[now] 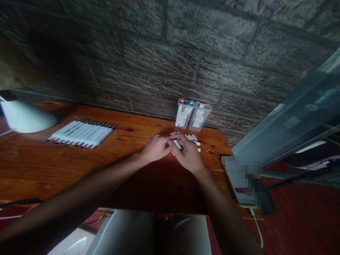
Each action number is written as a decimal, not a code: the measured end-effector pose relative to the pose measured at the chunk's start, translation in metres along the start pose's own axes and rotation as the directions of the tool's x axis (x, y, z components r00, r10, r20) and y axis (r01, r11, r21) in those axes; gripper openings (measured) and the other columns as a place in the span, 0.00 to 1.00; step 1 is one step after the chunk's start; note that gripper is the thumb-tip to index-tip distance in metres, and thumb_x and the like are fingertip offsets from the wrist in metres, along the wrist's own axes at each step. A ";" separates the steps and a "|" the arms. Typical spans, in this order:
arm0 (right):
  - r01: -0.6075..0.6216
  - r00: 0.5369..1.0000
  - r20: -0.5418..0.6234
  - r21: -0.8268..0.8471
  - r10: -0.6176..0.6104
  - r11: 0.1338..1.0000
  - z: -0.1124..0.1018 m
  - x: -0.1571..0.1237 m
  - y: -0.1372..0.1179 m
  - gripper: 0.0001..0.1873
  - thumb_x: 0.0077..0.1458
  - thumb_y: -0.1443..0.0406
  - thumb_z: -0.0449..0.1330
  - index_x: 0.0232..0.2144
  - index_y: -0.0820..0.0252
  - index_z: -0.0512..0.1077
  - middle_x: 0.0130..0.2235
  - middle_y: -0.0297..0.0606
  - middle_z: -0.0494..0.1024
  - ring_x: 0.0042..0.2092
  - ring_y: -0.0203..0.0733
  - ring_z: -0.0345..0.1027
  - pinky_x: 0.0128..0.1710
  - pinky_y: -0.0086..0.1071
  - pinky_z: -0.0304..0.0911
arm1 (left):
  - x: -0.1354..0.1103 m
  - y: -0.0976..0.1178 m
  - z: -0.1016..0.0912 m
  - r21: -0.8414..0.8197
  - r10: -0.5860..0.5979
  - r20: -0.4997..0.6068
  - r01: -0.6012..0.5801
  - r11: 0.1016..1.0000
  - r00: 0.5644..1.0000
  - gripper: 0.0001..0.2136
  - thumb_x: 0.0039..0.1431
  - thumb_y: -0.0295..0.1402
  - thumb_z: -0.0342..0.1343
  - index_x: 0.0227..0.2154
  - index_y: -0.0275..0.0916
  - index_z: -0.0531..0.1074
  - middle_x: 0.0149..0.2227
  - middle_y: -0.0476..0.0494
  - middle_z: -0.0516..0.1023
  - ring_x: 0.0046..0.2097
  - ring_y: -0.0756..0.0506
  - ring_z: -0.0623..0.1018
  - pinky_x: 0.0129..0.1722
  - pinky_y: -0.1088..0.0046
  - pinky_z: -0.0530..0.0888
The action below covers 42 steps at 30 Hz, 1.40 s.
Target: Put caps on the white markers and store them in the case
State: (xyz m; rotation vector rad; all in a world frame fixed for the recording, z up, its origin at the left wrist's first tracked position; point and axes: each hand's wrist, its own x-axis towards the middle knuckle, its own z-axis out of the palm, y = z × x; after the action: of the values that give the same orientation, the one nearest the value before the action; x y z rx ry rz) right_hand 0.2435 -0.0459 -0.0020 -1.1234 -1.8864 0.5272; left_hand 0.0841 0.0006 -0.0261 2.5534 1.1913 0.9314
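Note:
Both my hands meet over a small heap of loose white markers (193, 139) near the back of the wooden table (127, 177). My left hand (156, 147) is curled, its fingertips pinching one end of a white marker with a green cap (177, 144). My right hand (189, 153) is closed around the same marker from the right. Behind the heap stand two clear plastic marker boxes: the left box (183, 113) holds several markers, while what is in the right box (199, 116) is hard to make out.
A neat row of several white markers (81, 133) lies at the table's left. A white rounded object (23, 115) sits at the far left edge. A brick wall (170, 53) backs the table. A blurred flat item (240, 179) lies at the right edge, with a cable hanging off.

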 end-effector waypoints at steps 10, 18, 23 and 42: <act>0.002 1.000 0.014 0.014 -0.003 1.000 0.001 -0.001 0.003 0.12 0.62 0.59 0.54 0.46 0.55 0.68 0.36 0.36 0.80 0.32 0.39 0.74 0.34 0.31 0.68 | 0.000 -0.002 0.001 0.010 0.029 0.004 -0.029 1.000 1.000 0.10 0.56 0.29 0.54 0.38 0.35 0.78 0.29 0.42 0.81 0.30 0.44 0.79 0.30 0.72 0.68; 0.010 1.000 0.021 0.011 -0.010 1.000 0.001 -0.001 0.004 0.12 0.61 0.60 0.54 0.46 0.55 0.68 0.38 0.35 0.80 0.34 0.39 0.75 0.36 0.32 0.68 | 0.000 -0.001 0.001 0.003 0.037 0.011 -0.037 0.999 0.999 0.13 0.56 0.28 0.54 0.43 0.35 0.78 0.29 0.43 0.81 0.29 0.45 0.79 0.30 0.72 0.69; 0.033 0.999 0.013 0.011 -0.033 0.999 0.001 -0.001 0.003 0.11 0.61 0.61 0.55 0.46 0.55 0.69 0.42 0.37 0.80 0.39 0.40 0.75 0.40 0.33 0.68 | 0.000 -0.003 0.001 -0.012 0.060 0.012 -0.060 0.998 0.998 0.15 0.56 0.28 0.54 0.45 0.36 0.77 0.32 0.41 0.82 0.34 0.43 0.81 0.32 0.71 0.71; 0.027 0.999 0.018 0.036 -0.028 0.999 0.001 -0.001 0.005 0.12 0.61 0.60 0.55 0.46 0.54 0.69 0.43 0.37 0.79 0.41 0.40 0.76 0.44 0.34 0.69 | 0.001 -0.003 0.001 -0.008 0.100 0.009 -0.100 0.995 0.995 0.16 0.56 0.28 0.54 0.48 0.39 0.75 0.36 0.43 0.83 0.37 0.41 0.82 0.34 0.71 0.72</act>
State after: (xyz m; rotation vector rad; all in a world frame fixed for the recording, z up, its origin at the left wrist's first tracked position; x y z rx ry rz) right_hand 0.2452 -0.0439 -0.0070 -1.0712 -1.8983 0.5550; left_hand 0.0834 0.0031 -0.0280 2.6295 1.0646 0.9417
